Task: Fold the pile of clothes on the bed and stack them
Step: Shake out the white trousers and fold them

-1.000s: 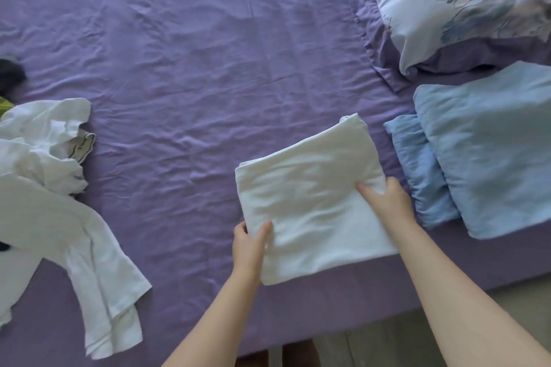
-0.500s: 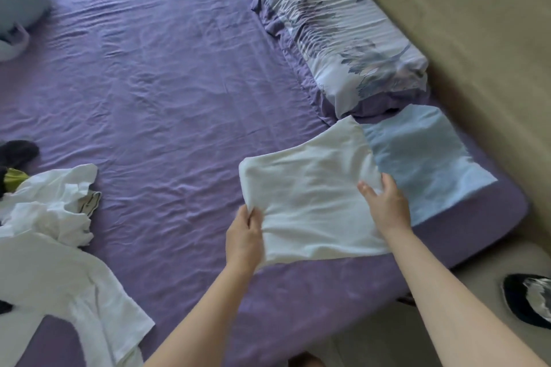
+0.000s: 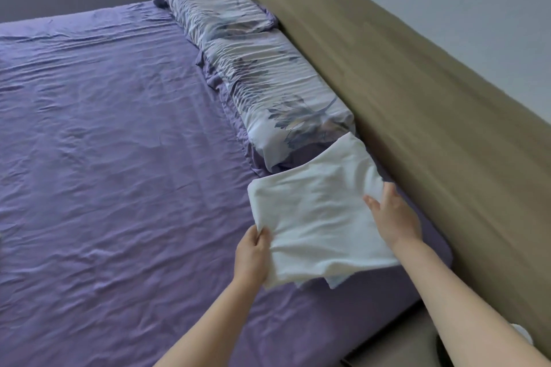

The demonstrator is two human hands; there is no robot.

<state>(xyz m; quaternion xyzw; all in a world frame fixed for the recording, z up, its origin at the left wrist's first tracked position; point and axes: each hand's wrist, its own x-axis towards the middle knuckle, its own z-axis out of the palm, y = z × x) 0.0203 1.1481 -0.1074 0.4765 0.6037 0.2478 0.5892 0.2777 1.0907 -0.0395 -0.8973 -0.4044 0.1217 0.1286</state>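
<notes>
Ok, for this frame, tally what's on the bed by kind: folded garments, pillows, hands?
Folded white garment: 1, with a pale blue edge peeking out beneath
Floral pillows: 2
Hands, left hand and right hand: 2
Total: 5

No text, label, brand, number or sign can be read anywhere in this view.
</notes>
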